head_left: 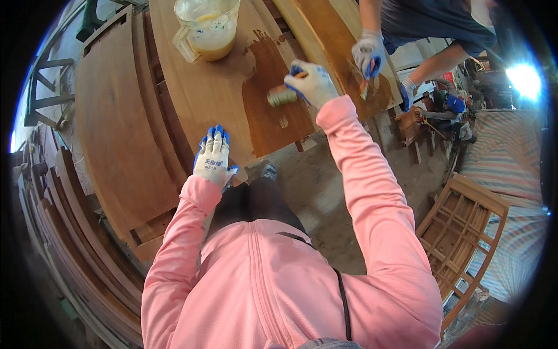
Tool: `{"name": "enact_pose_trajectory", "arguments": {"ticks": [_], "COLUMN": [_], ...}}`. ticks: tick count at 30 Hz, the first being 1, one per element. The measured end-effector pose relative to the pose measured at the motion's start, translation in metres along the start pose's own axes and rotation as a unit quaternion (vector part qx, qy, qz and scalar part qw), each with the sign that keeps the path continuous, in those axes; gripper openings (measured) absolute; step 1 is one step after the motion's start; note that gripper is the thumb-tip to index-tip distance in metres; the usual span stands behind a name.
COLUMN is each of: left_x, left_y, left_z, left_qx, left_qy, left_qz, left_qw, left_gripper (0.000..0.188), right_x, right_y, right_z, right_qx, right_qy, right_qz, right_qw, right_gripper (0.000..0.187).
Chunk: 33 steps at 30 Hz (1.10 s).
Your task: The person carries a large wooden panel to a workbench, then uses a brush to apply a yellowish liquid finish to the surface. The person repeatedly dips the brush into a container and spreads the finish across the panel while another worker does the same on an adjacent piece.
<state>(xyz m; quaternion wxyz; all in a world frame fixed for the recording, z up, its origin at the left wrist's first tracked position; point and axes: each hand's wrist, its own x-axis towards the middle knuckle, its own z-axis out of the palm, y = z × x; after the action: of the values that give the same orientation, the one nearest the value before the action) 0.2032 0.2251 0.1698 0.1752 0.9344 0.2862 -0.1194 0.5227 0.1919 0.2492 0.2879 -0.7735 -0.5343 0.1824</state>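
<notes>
My right hand (314, 83), in a white glove with blue palm, is closed round the handle of a paintbrush (283, 97). The brush's pale bristles touch a wooden panel (224, 87), which is dark and wet around the brush and lighter toward its left. My left hand (213, 157), gloved alike, lies with fingers stretched out at the panel's near left edge and holds nothing. Farther up the panel stands a clear plastic jug (207, 29) with a side handle, partly filled with yellowish, frothy liquid.
At the right, a co-worker's gloved hand (368, 53) holds another brush (364, 87) over a neighbouring wet panel (331, 43). A brown panel (116, 116) lies to the left, beside long stacked boards (75, 232). A lattice wooden frame (459, 232) stands at lower right. Another person crouches farther back.
</notes>
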Motion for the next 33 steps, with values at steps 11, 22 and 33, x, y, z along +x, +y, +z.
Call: {"name": "enact_pose_trajectory", "arguments": {"ticks": [11, 22, 33], "left_x": [0.001, 0.0, 0.003], "left_y": [-0.001, 0.001, 0.003], "left_z": [-0.001, -0.004, -0.008], "left_qx": [-0.018, -0.011, -0.023], "left_qy": [-0.014, -0.02, -0.049], "left_qz": [-0.01, -0.003, -0.03], "left_qw": [1.0, 1.0, 0.998], "left_gripper": [0.099, 0.098, 0.102], "right_x": [-0.025, -0.088, -0.096], "right_y": [-0.023, 0.034, 0.056], "right_z": [-0.008, -0.052, -0.042], "right_qx": [-0.044, -0.038, 0.258], "right_qy": [-0.054, -0.12, 0.004], "right_qz": [-0.014, 0.177, 0.303], "right_qw": [0.997, 0.976, 0.917], "right_gripper": [0.029, 0.042, 0.021]}}
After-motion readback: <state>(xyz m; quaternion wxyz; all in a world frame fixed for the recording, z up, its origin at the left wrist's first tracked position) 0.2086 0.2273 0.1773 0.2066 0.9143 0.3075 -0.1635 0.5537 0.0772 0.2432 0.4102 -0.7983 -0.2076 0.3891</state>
